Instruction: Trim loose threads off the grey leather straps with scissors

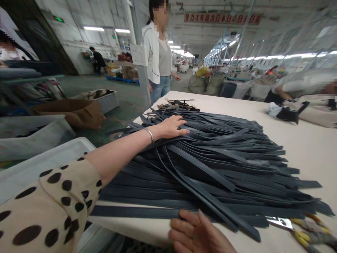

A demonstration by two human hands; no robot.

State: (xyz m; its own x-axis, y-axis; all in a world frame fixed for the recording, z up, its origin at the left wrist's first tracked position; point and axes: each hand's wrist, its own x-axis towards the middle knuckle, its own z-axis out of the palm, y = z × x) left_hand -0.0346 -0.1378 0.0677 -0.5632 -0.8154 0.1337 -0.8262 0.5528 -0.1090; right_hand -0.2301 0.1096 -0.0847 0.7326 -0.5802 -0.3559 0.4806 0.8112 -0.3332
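Observation:
A wide pile of long dark blue-grey strips [210,158] covers the near part of the pale table [302,140]. Across the top of the pile rests my left hand [172,127], its fingers apart and holding nothing, with a metal bracelet at the wrist. My right hand [197,232] is at the table's near edge, palm turned up and fingers spread, beside a single strip [131,212] lying along the front. Scissors [280,222] with yellow-wrapped handles lie at the lower right, the blades touching the strips.
Small dark scraps [180,104] lie behind the pile. A person in a white jacket [155,52] stands beyond the table's far left corner, near a metal post [143,77]. Another person leans over the right side. White bins [76,149] and a brown box [79,112] are at left.

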